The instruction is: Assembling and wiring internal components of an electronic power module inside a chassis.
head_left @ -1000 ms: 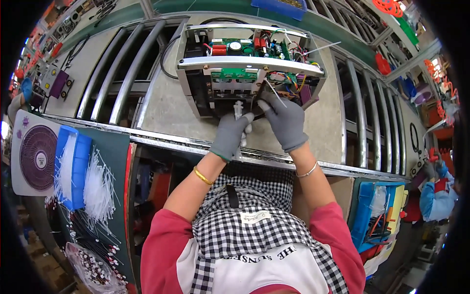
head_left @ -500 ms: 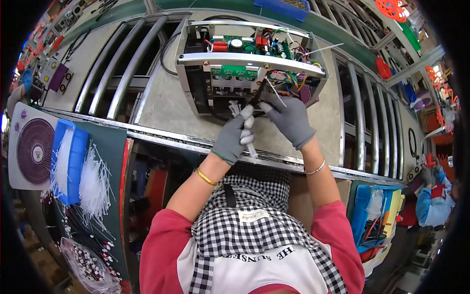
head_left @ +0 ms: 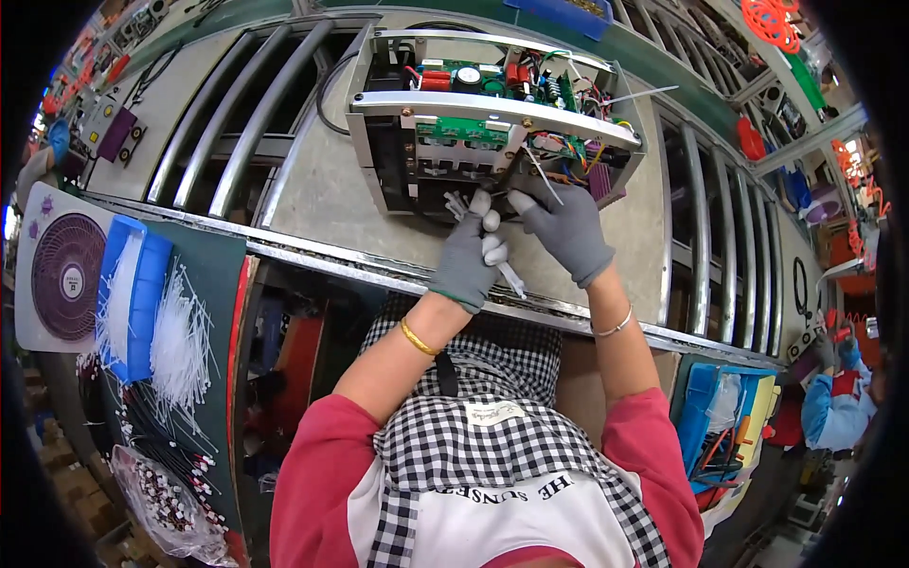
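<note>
An open metal-framed electronic unit [head_left: 492,106] with green circuit boards stands on the work surface before me. My gloved left hand [head_left: 466,263] is closed round a bundle of white cable ties [head_left: 512,281], whose ends stick out above and below the fist. Its thumb and forefinger reach the unit's lower front. Just to the right, my gloved right hand [head_left: 568,232] is pinched beside dark wiring there; whatever lies between its fingertips is hidden. One white cable tie [head_left: 543,176] stands out of the front above that hand, and another cable tie [head_left: 646,93] juts from the right side.
Metal rollers [head_left: 248,133] flank the work surface on the left, with more rollers [head_left: 724,227] on the right. A blue bin [head_left: 159,275] and loose cable ties [head_left: 185,350] lie at left. A blue tool tray [head_left: 699,407] sits at right, near another person [head_left: 838,407].
My left hand has shifted slightly right and the cable ties in it are tilted more. My right hand stays at the unit's front. The whole view has shifted a little.
</note>
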Demonstrator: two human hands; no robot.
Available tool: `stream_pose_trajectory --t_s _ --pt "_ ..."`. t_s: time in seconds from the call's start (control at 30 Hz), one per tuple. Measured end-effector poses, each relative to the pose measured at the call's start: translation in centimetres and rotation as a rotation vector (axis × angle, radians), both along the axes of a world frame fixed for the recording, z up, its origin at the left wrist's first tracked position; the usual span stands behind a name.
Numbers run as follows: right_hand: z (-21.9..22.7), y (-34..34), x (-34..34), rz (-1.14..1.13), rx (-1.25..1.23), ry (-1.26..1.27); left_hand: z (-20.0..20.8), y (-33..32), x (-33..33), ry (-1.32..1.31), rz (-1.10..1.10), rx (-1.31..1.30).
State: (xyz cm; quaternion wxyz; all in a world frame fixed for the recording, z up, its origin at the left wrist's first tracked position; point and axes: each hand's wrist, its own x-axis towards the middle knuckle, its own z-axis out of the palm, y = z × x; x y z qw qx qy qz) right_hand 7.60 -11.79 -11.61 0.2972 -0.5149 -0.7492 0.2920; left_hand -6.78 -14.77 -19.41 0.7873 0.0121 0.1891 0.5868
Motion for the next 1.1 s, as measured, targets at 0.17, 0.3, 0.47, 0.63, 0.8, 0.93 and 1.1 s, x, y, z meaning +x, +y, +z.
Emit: stream_pose_trajectory --t_s 0.17,0.3,0.47,0.63,0.8,0.93,1.1 --pt "-0.1 -0.1 -0.2 0.0 -0.01 0.092 0.1 0.0 0.6 -0.059 -0.038 0.015" --pt "-0.2 -0.2 -0.3 -0.035 -0.092 0.221 0.3 0.1 0.7 -0.031 -0.007 -0.02" --pt "-0.6 0.1 -0.1 -0.02 -0.056 0.19 0.1 0.1 1.2 0.011 0.012 -0.036" --pt "0.5 -0.4 -0.4 0.036 -0.018 0.142 0.3 -0.3 0.8 0.04 -0.018 -0.041" --pt "-1.3 -2.1 0.3 0.102 0.138 0.193 2.1 -0.9 -1.1 0.525 -0.067 -0.018" --pt "-3.2 -3.7 0.1 0.162 0.248 0.066 3.5 0.2 -3.5 1.583 0.392 0.46" --pt "-4.4 -3.4 -0.4 0.041 0.192 0.311 5.1 1.8 -4.8 2.077 0.458 0.804"
